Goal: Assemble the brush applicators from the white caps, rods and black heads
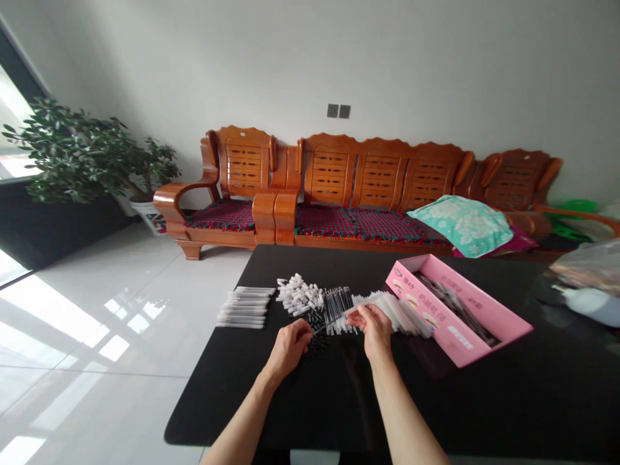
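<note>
You're working over a black table [436, 413], parts spreading out around your fingers. Right of your right fingers, the pink box [426, 313] is standing open, holding long dark sticks [455, 307] that are lying loosely over one another; exact kind unclear. Farther right of those fingers, a plastic bag [591, 265] is resting, contents too blurred to tell. Your right hand [371, 323] is pinching a clear tube [353, 310] between thumb and fingertips; your left hand [293, 342] is closing thumb and forefinger on the near end of a thin dark rod [325, 325], which is running up toward the tube between both sets of fingers. Whether its far end is sitting inside the tube, you can't tell from here. For a good result, you should probably be keeping rod and tube in one straight line, holding the tube steady, and pushing gently from the left, since a rod this slim is likely risking a bend. Loose clear tubes [404, 314] are lying just right of your right fingers, filled-looking tubes [246, 307] are lining up left of your left fingers, dark refills [339, 303] are lying just beyond the gap between hands, white caps [298, 294] are heaping beyond your left fingers, and small black pieces [318, 347] are scattering right beside them; best be keeping your wrist off those.
</note>
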Tool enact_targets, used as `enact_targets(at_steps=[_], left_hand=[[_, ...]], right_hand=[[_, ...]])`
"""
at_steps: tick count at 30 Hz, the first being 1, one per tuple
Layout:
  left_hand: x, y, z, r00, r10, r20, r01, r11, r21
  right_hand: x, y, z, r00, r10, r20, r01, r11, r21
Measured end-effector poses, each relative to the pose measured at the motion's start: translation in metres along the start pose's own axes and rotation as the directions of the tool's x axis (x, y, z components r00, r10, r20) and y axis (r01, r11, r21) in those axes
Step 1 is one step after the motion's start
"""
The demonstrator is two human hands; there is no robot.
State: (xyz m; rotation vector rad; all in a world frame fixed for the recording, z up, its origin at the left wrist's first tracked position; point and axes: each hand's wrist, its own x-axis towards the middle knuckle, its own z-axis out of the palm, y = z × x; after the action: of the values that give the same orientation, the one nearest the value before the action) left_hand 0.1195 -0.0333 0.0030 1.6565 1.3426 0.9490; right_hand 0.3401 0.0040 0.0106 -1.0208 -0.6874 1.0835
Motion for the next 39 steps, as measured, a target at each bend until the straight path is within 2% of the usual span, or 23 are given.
enact_targets(at_steps=[4, 9, 14, 17, 23, 25, 27, 28, 30, 32, 35, 39], left_hand=[[0.001, 0.003, 0.001, 1.0, -0.023, 0.01, 0.024, 0.993, -0.113], [0.005, 0.009, 0.004, 0.999, 0.013, 0.042, 0.0, 0.957, -0.291], [0.014, 0.018, 0.018, 0.998, 0.029, 0.062, 0.01, 0.833, -0.553], [0.016, 0.022, 0.028, 0.999, 0.031, 0.035, -0.004, 0.795, -0.607], [0.009, 0.018, 0.035, 0.995, 0.082, -0.059, -0.099, 0.895, -0.435], [0.009, 0.012, 0.029, 0.994, 0.071, -0.085, -0.098, 0.919, -0.381], [0.013, 0.003, 0.017, 0.983, 0.013, -0.184, -0.07, 0.948, -0.31], [0.015, -0.002, 0.009, 0.962, -0.027, -0.272, -0.047, 0.964, -0.262], [0.019, -0.014, -0.008, 0.892, -0.079, -0.446, 0.019, 0.99, -0.139], [0.022, -0.026, -0.021, 0.846, -0.087, -0.526, 0.078, 0.996, -0.039], [0.026, -0.038, -0.028, 0.857, -0.044, -0.513, 0.108, 0.99, 0.095], [0.033, -0.043, -0.018, 0.892, 0.083, -0.443, 0.06, 0.952, 0.3]], right_hand=[[-0.003, 0.0, 0.003, 1.0, 0.03, 0.006, -0.029, 1.0, -0.009], [-0.007, -0.001, 0.008, 0.998, 0.059, 0.029, -0.059, 0.998, -0.013], [-0.017, 0.005, 0.018, 0.961, 0.208, 0.183, -0.212, 0.977, 0.003], [-0.023, 0.01, 0.023, 0.924, 0.267, 0.275, -0.285, 0.958, 0.029], [-0.022, 0.015, 0.015, 0.919, 0.287, 0.271, -0.313, 0.948, 0.056], [-0.02, 0.017, 0.009, 0.926, 0.295, 0.234, -0.318, 0.946, 0.067], [-0.019, 0.019, 0.002, 0.932, 0.299, 0.207, -0.321, 0.943, 0.083], [-0.02, 0.021, -0.001, 0.932, 0.298, 0.205, -0.321, 0.943, 0.088], [-0.021, 0.025, -0.006, 0.934, 0.278, 0.226, -0.305, 0.948, 0.094], [-0.023, 0.03, -0.008, 0.938, 0.249, 0.243, -0.278, 0.956, 0.096], [-0.024, 0.036, -0.009, 0.937, 0.232, 0.261, -0.255, 0.965, 0.06], [-0.023, 0.04, -0.009, 0.924, 0.249, 0.291, -0.259, 0.966, -0.004]])
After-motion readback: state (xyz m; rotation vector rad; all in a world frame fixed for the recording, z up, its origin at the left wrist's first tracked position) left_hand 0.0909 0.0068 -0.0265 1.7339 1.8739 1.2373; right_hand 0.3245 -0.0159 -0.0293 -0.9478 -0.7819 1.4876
